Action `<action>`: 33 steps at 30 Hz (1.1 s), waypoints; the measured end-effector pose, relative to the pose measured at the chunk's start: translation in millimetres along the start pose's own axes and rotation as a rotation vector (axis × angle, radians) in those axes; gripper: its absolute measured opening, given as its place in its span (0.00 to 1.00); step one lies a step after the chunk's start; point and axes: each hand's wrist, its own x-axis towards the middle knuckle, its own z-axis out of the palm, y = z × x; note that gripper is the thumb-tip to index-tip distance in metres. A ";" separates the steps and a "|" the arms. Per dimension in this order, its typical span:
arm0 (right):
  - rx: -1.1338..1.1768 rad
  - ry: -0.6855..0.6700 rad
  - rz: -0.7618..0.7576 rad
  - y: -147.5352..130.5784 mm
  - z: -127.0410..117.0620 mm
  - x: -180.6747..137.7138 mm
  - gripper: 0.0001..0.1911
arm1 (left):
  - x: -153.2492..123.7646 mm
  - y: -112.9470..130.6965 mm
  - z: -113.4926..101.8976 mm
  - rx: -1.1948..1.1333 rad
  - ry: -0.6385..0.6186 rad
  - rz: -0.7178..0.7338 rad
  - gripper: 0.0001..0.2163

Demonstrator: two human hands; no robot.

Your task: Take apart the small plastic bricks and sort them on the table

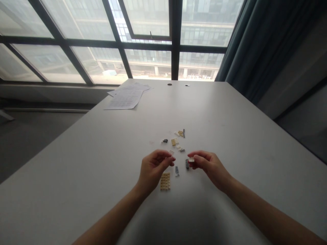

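Note:
My left hand (153,168) is closed in a pinch on a small pale brick (171,152) held just above the white table (102,163). My right hand (205,164) is also pinched, holding a small white brick (191,159) at its fingertips. The two hands face each other a short gap apart. Below my left hand lies a tan studded plate (165,181). Between the hands lie two small grey pieces (176,171), (187,164). Beyond the hands sit several loose pieces, among them a small tan plate (174,142) and a dark piece (165,141).
Printed paper sheets (126,97) lie at the table's far left. Two small round holes (170,84) sit near the far edge. Large windows run behind the table, with a dark curtain (255,51) at the right.

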 end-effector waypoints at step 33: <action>-1.039 -0.193 -0.813 49.7 -30.9 -44.7 0.07 | -42.3 -20.1 4.3 1.275 -0.562 0.902 0.06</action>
